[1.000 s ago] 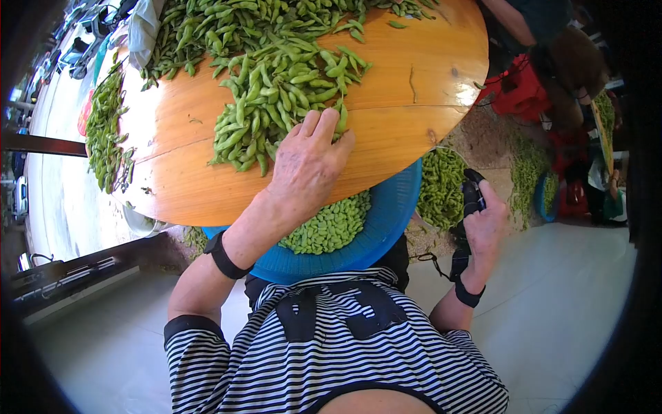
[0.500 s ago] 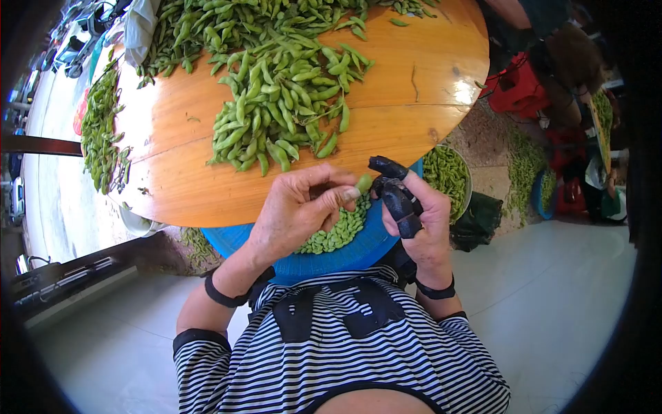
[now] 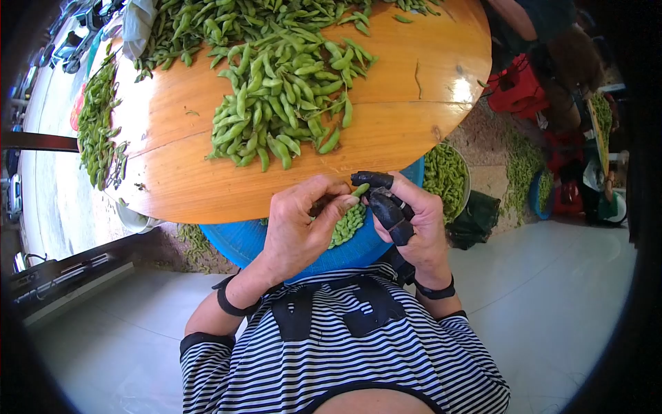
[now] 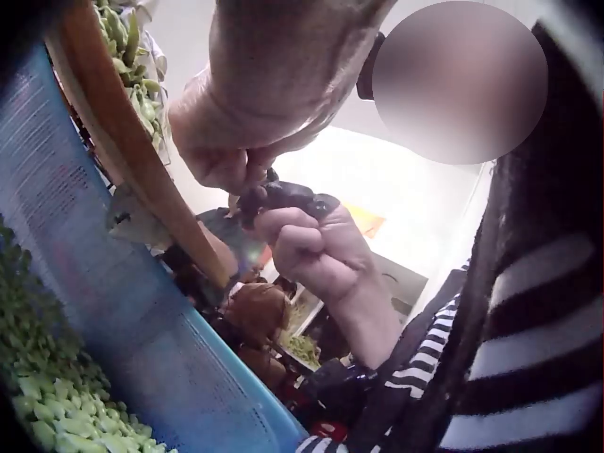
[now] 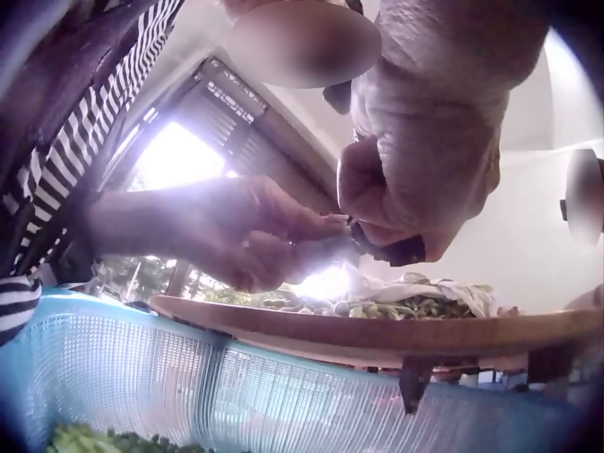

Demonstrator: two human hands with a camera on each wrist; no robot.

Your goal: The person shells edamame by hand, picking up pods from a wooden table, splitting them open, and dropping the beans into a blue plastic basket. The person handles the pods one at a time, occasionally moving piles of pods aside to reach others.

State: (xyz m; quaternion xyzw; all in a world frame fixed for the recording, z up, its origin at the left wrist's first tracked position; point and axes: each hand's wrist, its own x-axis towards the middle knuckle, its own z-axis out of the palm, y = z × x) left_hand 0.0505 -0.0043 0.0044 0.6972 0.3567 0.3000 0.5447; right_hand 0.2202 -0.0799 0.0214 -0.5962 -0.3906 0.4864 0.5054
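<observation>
In the head view my left hand (image 3: 300,219) pinches a green soybean pod (image 3: 360,190) between thumb and fingertips. My right hand (image 3: 422,219), its thumb and forefinger wrapped in black, meets the pod's other end and grips it between those covered digits. The remaining right fingers curl into the palm in the left wrist view. Both hands are held over a blue plastic basket (image 3: 231,243) on the lap, beside the table's near edge. Shelled green beans (image 3: 350,224) lie inside it, partly hidden by the hands. A heap of pods (image 3: 276,103) spreads across the wooden table (image 3: 172,176).
A bowl of pods (image 3: 445,181) stands on the floor to the right, with a dark green bag (image 3: 476,221) beside it. Farther right are a red stool (image 3: 518,90) and another person's arm (image 3: 514,17). More pods (image 3: 100,131) lie left of the tabletop.
My left hand has come back from the pod heap to the basket with one pod. My right hand has moved in from the right side to meet it.
</observation>
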